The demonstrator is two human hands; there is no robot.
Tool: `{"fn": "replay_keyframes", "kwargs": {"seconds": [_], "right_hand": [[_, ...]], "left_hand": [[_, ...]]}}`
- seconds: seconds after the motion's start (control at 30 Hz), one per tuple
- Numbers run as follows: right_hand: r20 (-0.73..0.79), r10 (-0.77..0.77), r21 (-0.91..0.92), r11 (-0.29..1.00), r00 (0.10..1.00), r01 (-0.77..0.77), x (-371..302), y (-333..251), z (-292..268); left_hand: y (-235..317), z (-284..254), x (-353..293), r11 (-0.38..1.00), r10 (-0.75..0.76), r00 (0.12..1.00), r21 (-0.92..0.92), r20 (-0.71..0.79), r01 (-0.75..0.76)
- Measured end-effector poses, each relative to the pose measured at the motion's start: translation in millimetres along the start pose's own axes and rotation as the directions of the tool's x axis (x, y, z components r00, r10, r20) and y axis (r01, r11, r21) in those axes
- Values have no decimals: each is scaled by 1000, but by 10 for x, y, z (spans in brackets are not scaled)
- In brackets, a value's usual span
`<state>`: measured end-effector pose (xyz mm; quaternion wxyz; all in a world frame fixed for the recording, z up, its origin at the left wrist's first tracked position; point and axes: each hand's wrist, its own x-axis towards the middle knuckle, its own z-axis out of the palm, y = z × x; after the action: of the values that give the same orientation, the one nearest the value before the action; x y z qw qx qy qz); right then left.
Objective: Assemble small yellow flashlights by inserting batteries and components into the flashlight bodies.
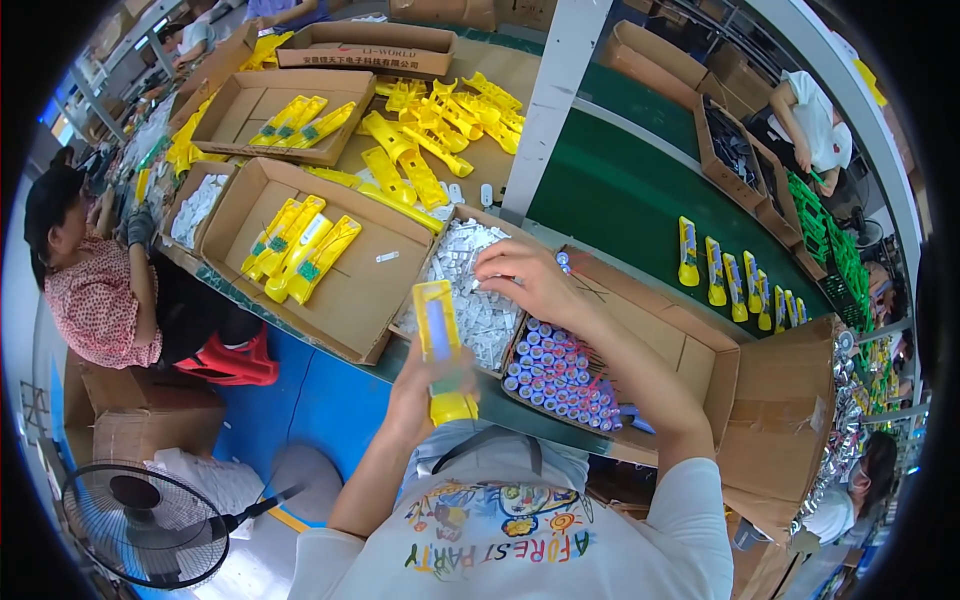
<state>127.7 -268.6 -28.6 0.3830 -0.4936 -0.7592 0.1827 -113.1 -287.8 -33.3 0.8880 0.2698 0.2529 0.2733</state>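
My left hand (413,397) is wrapped round a yellow plastic housing (437,318), held upright in front of my body and smeared by motion. A bluish-purple cylinder, apparently a battery cell, lies in the housing. My right hand (530,283) reaches over a box of small white plastic pieces (478,322). Its thumb and fingers are pinched together, and what looks like one white piece shows at the fingertips. Right beside that box, under my right forearm, many purple battery cells (560,375) stand upright in a carton.
Left of the white pieces, a cardboard tray (360,290) holds several yellow housings with green circuit boards. Loose yellow shells (440,120) are heaped farther back. Filled housings (735,283) stand on the green conveyor belt (610,180). A co-worker (95,270) sits at left; a fan (145,525) stands below.
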Motion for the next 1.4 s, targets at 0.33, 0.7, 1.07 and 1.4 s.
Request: {"fn": "replay_keyframes", "kwargs": {"seconds": [0.33,0.7,1.07,1.4], "right_hand": [[-98,325,413,873,941,-259,-201,-467,-16],[-429,309,66,948,849,-311,-477,-546,76],[-80,522,722,618,849,-312,-717,-403,-237],[-588,572,184,783,572,-594,-1761,700,-1811]], "left_hand": [[-213,91,108,958,-76,988,284,137,35],[-252,239,133,926,-21,988,375,150,-37],[-219,325,313,909,-190,917,415,352,29],[-316,889,935,871,-430,860,377,275,315]]}}
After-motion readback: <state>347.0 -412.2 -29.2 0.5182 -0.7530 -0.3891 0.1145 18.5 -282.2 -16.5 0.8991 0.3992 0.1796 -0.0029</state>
